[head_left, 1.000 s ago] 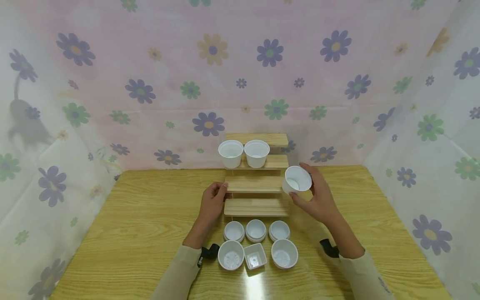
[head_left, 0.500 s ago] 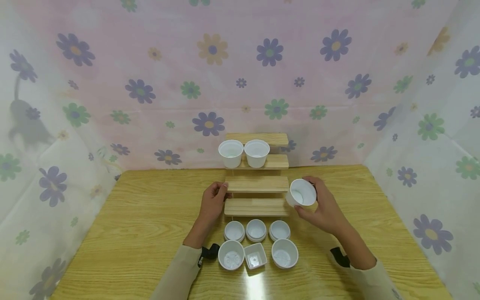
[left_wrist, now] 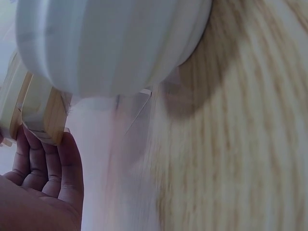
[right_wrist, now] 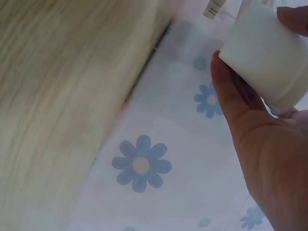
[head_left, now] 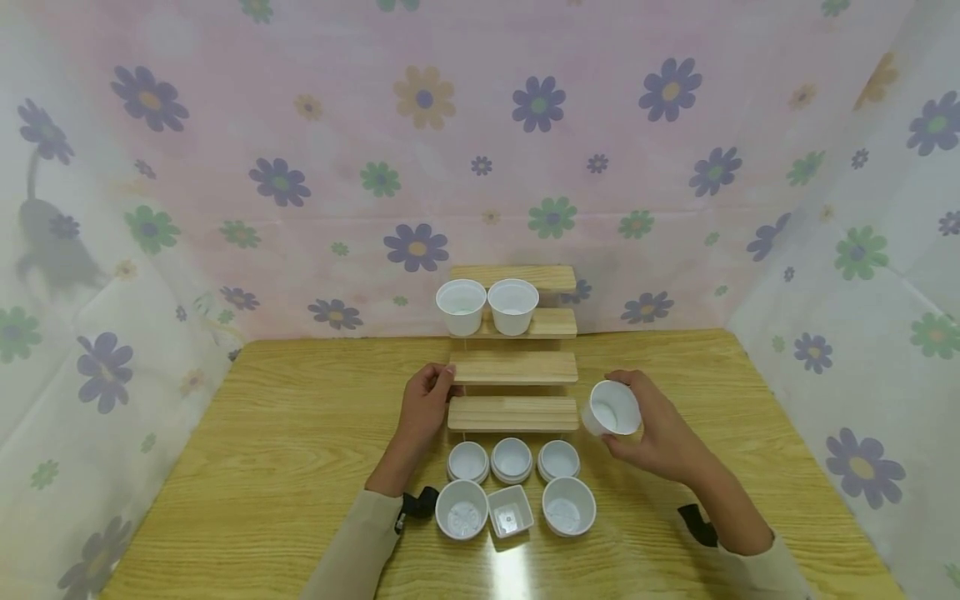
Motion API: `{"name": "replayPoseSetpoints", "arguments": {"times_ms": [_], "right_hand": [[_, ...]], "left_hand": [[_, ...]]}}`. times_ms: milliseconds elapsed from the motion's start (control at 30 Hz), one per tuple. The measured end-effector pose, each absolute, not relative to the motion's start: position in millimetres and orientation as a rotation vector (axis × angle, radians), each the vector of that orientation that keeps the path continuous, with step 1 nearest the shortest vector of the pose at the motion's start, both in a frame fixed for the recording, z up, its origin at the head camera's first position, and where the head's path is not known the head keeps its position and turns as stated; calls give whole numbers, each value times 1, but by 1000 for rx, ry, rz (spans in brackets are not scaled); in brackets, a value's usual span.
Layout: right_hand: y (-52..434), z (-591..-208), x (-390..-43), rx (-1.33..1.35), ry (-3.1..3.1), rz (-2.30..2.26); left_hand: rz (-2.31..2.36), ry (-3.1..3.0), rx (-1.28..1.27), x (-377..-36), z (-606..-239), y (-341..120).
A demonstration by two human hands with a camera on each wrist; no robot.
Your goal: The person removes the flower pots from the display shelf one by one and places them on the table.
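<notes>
A white plastic pot [head_left: 612, 408] is held in my right hand [head_left: 663, 437], thumb on one side and fingers on the other. It tilts, its mouth facing up and toward me, just right of a stepped wooden shelf [head_left: 514, 367]. My left hand [head_left: 422, 408] pinches the left end of one of the middle steps; in the left wrist view the fingers [left_wrist: 70, 163] curl up against the board's end. Two white pots, a left one [head_left: 462, 308] and a right one [head_left: 513, 308], stand upright side by side on an upper step.
In front of the shelf are several small round white pots [head_left: 512, 460]. Nearer me stand a left bowl-like pot [head_left: 462, 510], a square pot [head_left: 511, 512] and a right round pot [head_left: 569, 507]. A flowered cloth [head_left: 487, 167] hangs behind the wood-grain table [head_left: 300, 433].
My right hand has carried the white pot down, toward me and slightly right, away from the shelf. The left hand keeps its grip in the same spot.
</notes>
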State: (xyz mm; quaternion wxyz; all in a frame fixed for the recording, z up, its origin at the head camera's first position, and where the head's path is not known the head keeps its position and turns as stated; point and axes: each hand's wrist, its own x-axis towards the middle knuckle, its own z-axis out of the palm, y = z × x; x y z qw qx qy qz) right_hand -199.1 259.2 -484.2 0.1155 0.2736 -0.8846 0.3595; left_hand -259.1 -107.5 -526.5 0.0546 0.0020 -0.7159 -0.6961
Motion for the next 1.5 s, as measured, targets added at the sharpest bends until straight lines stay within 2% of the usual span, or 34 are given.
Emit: {"name": "replayPoseSetpoints", "arguments": {"times_ms": [267,633,1500], "right_hand": [[262,-477,-192,808,-2811,1065],[261,-479,-188,949,-2963,1014],[254,-490,-187,1043,-2983,850]], "left_hand": [[-2124,-2177,-4,-258,-526,-108],[-2103,-2198,2,-257,-524,-108],[-2106,-2191,4,-259,-525,-109]]}}
